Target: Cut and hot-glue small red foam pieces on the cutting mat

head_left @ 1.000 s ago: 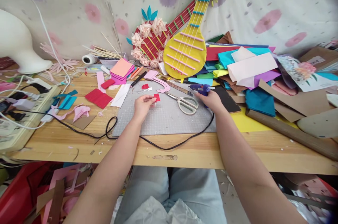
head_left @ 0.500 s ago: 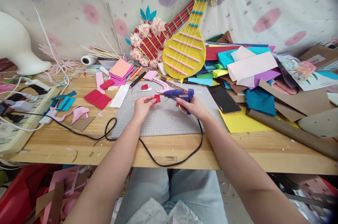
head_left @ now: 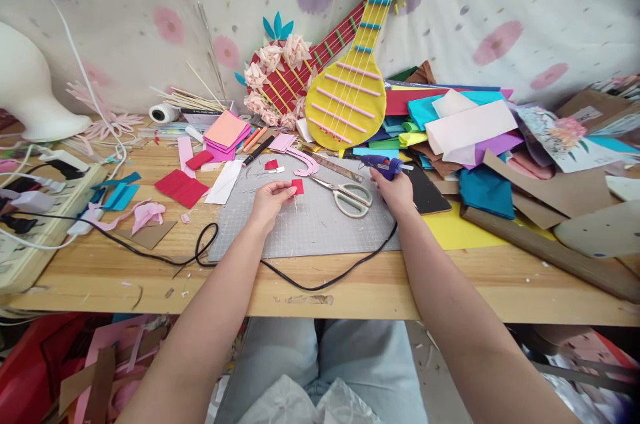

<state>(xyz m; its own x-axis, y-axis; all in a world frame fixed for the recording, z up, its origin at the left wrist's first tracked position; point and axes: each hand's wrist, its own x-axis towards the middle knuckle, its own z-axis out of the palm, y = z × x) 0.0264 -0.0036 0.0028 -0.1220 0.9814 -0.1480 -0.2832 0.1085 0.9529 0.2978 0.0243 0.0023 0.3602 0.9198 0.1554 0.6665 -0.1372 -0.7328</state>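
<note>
Head view: your left hand (head_left: 271, 199) pinches a small red square (head_left: 297, 186) between thumb and fingertips, low over the grey mat (head_left: 310, 227) near its far edge. Your right hand (head_left: 397, 192) is closed around the blue glue gun (head_left: 383, 166) at the mat's far right corner, the gun lying roughly level beside a black phone (head_left: 425, 189). Its black cord (head_left: 300, 277) loops back across the desk (head_left: 150, 277) in front of the mat. Scissors (head_left: 350, 196) lie on the mat between your two hands (blades pointing left, toward the square). Another red scrap (head_left: 273, 165) sits just beyond the square, next to a pink curved piece (head_left: 306, 161). Coloured paper sheets (head_left: 450, 124) are heaped to the right, and a yellow paper guitar (head_left: 347, 101) leans against the wall behind.
</note>
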